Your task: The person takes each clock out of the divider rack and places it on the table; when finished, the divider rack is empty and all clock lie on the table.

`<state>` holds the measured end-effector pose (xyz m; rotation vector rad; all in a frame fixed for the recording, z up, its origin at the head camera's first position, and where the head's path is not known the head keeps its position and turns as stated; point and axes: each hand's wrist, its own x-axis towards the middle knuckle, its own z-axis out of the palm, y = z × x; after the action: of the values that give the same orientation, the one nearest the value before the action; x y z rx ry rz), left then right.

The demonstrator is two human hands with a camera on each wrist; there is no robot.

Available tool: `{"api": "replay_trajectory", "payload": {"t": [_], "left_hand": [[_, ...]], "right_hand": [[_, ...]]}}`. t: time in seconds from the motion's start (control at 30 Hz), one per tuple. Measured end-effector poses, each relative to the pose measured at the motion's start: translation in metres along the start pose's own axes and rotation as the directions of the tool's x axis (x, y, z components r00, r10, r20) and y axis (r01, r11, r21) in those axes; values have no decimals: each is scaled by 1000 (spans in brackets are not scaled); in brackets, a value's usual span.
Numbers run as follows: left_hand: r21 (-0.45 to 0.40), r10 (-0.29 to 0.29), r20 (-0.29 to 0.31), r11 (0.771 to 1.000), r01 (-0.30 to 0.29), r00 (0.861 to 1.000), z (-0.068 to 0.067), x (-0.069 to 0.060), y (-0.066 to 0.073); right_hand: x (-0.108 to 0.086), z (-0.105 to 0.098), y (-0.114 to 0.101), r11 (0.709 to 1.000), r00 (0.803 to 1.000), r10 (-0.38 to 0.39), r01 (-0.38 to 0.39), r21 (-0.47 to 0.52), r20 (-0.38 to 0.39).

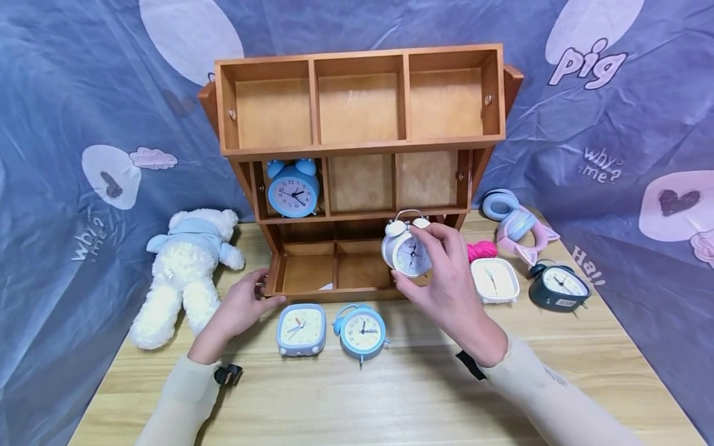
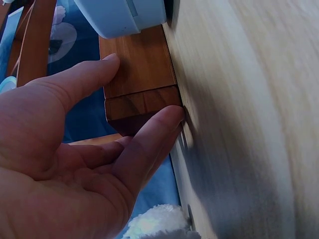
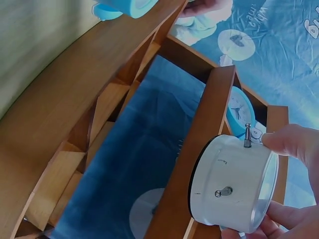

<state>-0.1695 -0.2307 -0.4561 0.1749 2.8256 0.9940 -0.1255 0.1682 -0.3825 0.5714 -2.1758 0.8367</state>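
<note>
A white twin-bell alarm clock (image 1: pixel 411 253) is held up in front of the lower right of a wooden shelf (image 1: pixel 357 148). My right hand (image 1: pixel 449 282) grips it between thumb and fingers. The right wrist view shows the white case (image 3: pixel 229 181) from below, its small metal feet bare. At the shelf's bottom left corner, my left hand (image 1: pixel 245 306) holds the wood, thumb on the front and fingers round the end (image 2: pixel 142 102). A blue twin-bell clock (image 1: pixel 293 189) stands in the middle tier's left compartment.
On the table before the shelf lie a blue-grey square clock (image 1: pixel 302 329) and a light-blue twin-bell clock (image 1: pixel 362 331). To the right are a white square clock (image 1: pixel 494 280), a dark green clock (image 1: pixel 559 287), cat-ear headphones (image 1: pixel 524 232) and pink yarn (image 1: pixel 481 250). A white plush bear (image 1: pixel 186 272) lies left.
</note>
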Motion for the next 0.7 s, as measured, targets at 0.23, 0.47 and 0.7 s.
{"api": "replay_trajectory", "payload": {"t": [0.23, 0.47, 0.7], "left_hand": [[-5, -3, 1, 1000, 3, 1000, -1, -1, 3], [-3, 3, 1, 1000, -3, 1000, -1, 0, 3], [0, 3, 2, 1000, -3, 1000, -1, -1, 2]], "right_hand": [[-8, -9, -4, 1000, 998, 15, -14, -11, 65], [-22, -15, -4, 999, 992, 38, -34, -31, 123], [-37, -14, -3, 996, 987, 40, -27, -81, 157]]}}
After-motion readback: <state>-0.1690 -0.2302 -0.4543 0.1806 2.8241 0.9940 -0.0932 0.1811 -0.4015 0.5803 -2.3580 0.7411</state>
